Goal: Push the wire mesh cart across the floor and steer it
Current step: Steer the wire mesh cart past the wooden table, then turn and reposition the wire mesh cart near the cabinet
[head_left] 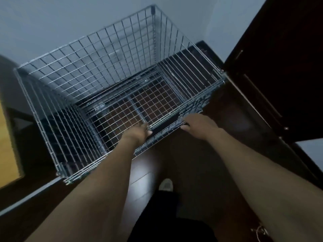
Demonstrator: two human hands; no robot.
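**Both my hands are on the cart's near edge**

The wire mesh cart (111, 95) stands on the dark wood floor (188, 172) right in front of me. It is a big open box made of thin silver wire, and there is nothing in it. I can see the floor through its mesh bottom.

I hold it by the top edge of the side nearest me. That edge has a dark strip (166, 127) on it, and my hands sit at the two ends of that strip. My left hand (138, 132) has its fingers (146, 127) curled over the wire and closed on the edge. My right hand (195, 122) does the same a little way along, with its thumb tucked under. I keep my hands apart like this so I can turn the cart: I think pushing harder with one hand will swing it the other way.

My arms are stretched out nearly straight, so I can lean in and push with my body.

The far side of the cart is close to a pale wall (70, 23). On my right is a dark wooden door (279, 75), and the cart's right corner is just beside it. On my left there is a yellow-brown board (8, 145) near the cart's other side. The space looks tight, so I guess I must steer slowly or a corner may bump something.

Below my arms I see my dark trouser leg and one light shoe (166, 184) on the floor.
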